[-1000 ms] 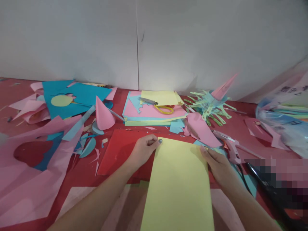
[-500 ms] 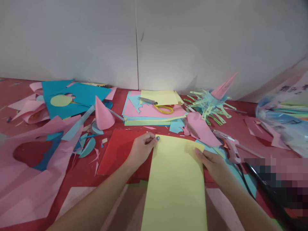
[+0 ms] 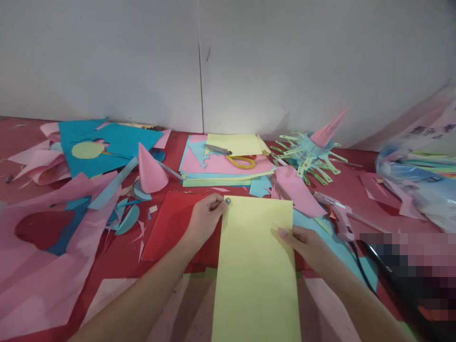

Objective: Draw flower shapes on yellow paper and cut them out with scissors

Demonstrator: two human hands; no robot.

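Note:
A long sheet of yellow paper (image 3: pixel 256 275) hangs toward me at the near edge of the table, its far end raised between both hands. My left hand (image 3: pixel 206 216) pinches its far left corner, thumb on top. On the sheet's right edge, a little below the far corner, my right hand (image 3: pixel 302 242) grips it with the thumb on top and the fingers hidden beneath. Under my left hand lies a red sheet (image 3: pixel 171 223). Close to my right hand rests a pink glue gun (image 3: pixel 342 221) with a black cord.
Yellow-handled scissors (image 3: pixel 238 159) lie on a stack of coloured paper (image 3: pixel 221 180). A pink paper cone (image 3: pixel 151 171) stands left of it; a spiky paper piece (image 3: pixel 313 152) stands to the right. Pink cut paper (image 3: pixel 85 285) covers the left. A plastic bag (image 3: pixel 420 175) sits far right.
My right hand has slid down and left along the yellow paper's edge. The paper's far end now looks flatter and straighter. My left hand keeps its pinch, slightly further left in view.

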